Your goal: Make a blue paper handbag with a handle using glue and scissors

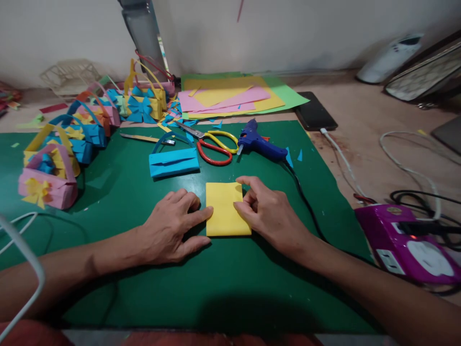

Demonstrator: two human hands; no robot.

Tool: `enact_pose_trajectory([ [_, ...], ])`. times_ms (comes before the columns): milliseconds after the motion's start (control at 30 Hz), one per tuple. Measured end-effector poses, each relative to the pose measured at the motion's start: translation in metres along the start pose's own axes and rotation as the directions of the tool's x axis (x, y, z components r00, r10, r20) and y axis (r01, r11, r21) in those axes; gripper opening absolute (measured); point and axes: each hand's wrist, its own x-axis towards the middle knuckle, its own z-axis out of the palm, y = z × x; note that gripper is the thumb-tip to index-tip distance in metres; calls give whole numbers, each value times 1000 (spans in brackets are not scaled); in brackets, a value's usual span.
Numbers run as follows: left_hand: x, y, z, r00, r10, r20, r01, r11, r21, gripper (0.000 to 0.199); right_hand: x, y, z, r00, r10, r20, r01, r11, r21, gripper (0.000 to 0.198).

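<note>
A folded piece of yellow paper lies flat on a green mat. My left hand rests beside it, index finger touching the paper's left edge, thumb stretched out below, the other fingers curled. At the right edge, my right hand grips the paper, its index finger at the top right corner and its thumb lower on the side. Just beyond sit a blue paper bag, scissors with one red and one yellow handle, and a blue glue gun.
Several finished paper baskets stand at the left. A cutter lies behind the blue bag. Coloured paper sheets are stacked at the back, near a black phone. A purple power box with cables sits at the right.
</note>
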Motion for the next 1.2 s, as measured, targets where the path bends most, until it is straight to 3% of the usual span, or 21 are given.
enact_pose_trajectory([
  [267,1,3,-1,1000,18,-5,-18,997,76,50,-1,-3,-3,1000,3,9,-3,999,45,38],
  [400,1,4,1,999,10,-33,-7,995,99,49,0,-2,-2,1000,3,-11,-1,989,145,39],
  [500,1,4,4,992,-47,-115,58,994,92,60,2,2,3,996,-26,-89,51,953,299,41],
  [600,3,2,8,957,-147,-249,157,987,20,83,2,2,5,976,-57,-212,151,875,459,44],
  [700,4,0,10,913,-191,-360,181,982,-61,97,-6,-1,1,923,-113,-367,287,838,464,42],
  [800,5,-2,10,898,-102,-429,83,995,-63,75,-18,-2,-2,819,-371,-437,514,812,275,29],
  [900,5,-2,9,887,120,-445,-122,992,25,23,-29,3,1,635,-710,-305,768,621,154,18],
  [967,5,-2,8,882,226,-414,-210,974,84,14,-33,7,4,565,-803,-190,825,553,117,18],
  [1067,6,-1,10,901,250,-355,-218,967,129,17,-37,9,6,590,-801,-97,807,590,35,16],
  [1200,8,1,13,914,165,-370,-108,979,170,14,-40,6,5,593,-800,-93,804,595,9,14],
])
